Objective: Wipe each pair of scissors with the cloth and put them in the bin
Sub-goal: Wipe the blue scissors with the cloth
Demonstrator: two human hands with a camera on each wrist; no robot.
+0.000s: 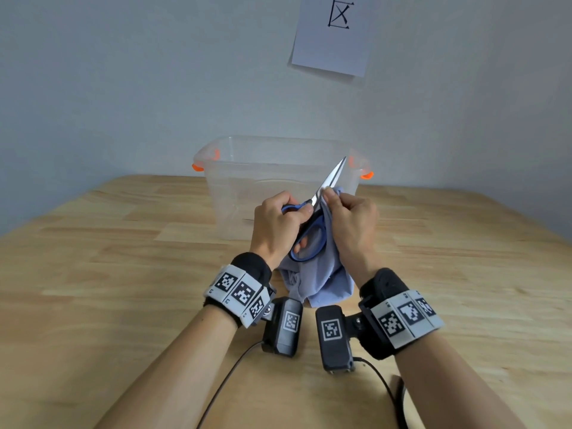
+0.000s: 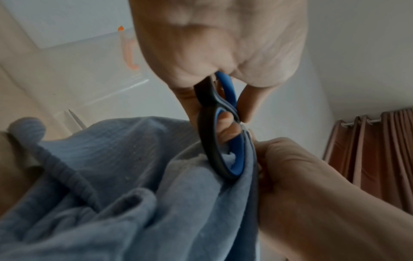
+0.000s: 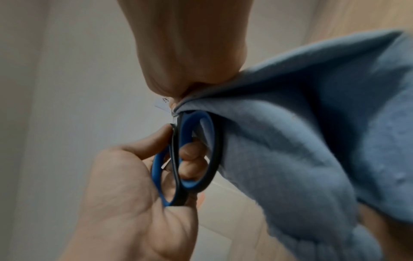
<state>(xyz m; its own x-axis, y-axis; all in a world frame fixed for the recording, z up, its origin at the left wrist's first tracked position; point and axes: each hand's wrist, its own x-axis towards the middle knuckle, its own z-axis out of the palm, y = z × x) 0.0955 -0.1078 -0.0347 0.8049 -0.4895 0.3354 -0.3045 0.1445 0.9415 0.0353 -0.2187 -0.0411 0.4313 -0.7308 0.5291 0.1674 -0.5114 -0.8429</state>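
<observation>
My left hand [image 1: 278, 224] grips a pair of scissors [image 1: 329, 181] by its blue and black handles [image 2: 225, 137], fingers curled through the loops [image 3: 192, 159]. The steel blades point up and away, over the near wall of the bin. My right hand [image 1: 349, 218] pinches a pale blue cloth [image 1: 322, 280] round the blades just above the pivot. The rest of the cloth [image 2: 116, 185] hangs down to the table between my wrists and fills the right of the right wrist view [image 3: 312, 132]. The clear plastic bin [image 1: 247, 193] with orange latches stands just beyond both hands.
A wooden table [image 1: 108, 274] spreads to both sides and toward me. The bin stands against a pale wall bearing a paper sheet [image 1: 332, 35]. Cables [image 1: 223, 382] trail from the wrist cameras across the near table. Brown curtains [image 2: 380, 150] hang at the far right.
</observation>
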